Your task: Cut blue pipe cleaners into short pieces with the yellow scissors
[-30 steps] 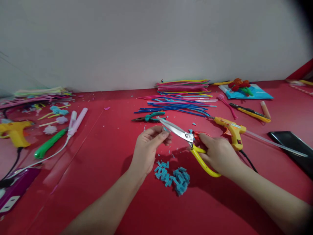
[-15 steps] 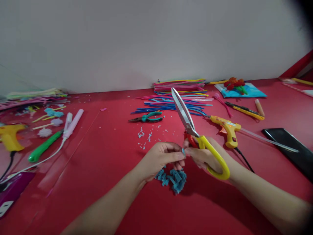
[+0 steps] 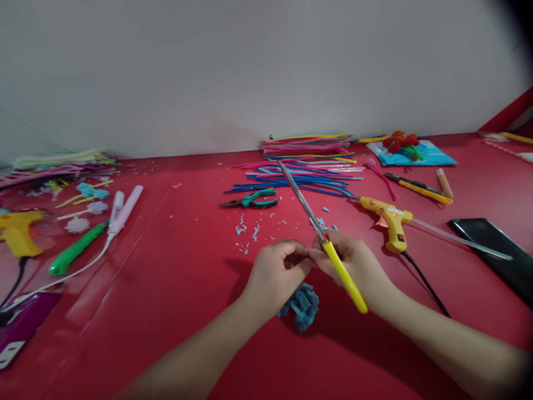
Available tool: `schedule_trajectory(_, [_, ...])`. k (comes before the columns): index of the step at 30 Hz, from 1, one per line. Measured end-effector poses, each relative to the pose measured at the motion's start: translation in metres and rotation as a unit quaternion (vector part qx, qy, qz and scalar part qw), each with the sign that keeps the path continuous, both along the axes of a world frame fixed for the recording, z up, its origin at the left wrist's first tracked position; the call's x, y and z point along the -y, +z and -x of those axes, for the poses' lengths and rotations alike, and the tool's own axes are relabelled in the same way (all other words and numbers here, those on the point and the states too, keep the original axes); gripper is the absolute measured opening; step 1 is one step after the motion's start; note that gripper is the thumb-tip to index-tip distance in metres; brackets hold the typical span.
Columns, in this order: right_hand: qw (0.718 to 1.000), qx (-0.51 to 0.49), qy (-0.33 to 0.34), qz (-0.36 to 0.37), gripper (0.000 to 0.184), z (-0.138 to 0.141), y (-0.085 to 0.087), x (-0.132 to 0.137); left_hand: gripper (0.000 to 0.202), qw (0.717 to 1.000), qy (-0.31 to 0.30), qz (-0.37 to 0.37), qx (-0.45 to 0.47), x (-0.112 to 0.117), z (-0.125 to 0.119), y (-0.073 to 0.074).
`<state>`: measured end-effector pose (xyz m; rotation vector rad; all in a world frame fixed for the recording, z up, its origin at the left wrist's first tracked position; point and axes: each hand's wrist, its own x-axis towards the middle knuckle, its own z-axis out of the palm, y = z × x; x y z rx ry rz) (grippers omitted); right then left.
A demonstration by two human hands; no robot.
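Scissors (image 3: 331, 253), steel-bladed and yellow-handled, seen nearly edge-on, gripped in the person's right hand (image 3: 358, 261), blades angled forward and to the left. Left hand (image 3: 277, 266) curled, thumb and fingertips drawn in and meeting the right's fingertips; whether anything sits between them I cannot tell. Small heap of short grey-blue strips (image 3: 306, 308) on the smooth red tabletop (image 3: 175, 266) just below, partly hidden by the left hand. Beyond: pale shreds (image 3: 240, 228), then teal-and-black pliers (image 3: 252, 200) lying flat near thin blue and pink stems (image 3: 287, 181). Yellow plastic glue gun (image 3: 393, 222) to the right of the right hand, its translucent stick (image 3: 437, 229) reaching over a flat black phone (image 3: 491, 236).
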<state>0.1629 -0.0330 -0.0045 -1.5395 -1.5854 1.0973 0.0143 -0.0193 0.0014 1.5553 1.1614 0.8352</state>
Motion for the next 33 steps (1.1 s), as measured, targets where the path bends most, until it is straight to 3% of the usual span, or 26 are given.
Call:
schedule_trajectory(5, [0.980, 0.177, 0.044, -0.077, 0.024, -0.012, 0.007, -0.002, 0.009, 0.984, 0.045, 0.102, 0.138, -0.011, 0.007, 0.003])
schedule_trajectory(13, [0.901, 0.407, 0.086, -0.127, 0.034, -0.021, 0.001, -0.005, 0.011, 0.959, 0.130, 0.091, 0.234, -0.022, 0.018, 0.009])
schedule_trajectory(20, [0.877, 0.449, 0.107, -0.135, 0.035, -0.019, -0.004, -0.003, 0.003, 0.960, 0.133, 0.070, 0.234, -0.023, 0.021, 0.009])
schedule_trajectory(33, [0.860, 0.469, 0.113, -0.167, 0.034, -0.020, -0.003, -0.003, 0.005, 0.958, 0.136, 0.069, 0.243, -0.024, 0.022, 0.008])
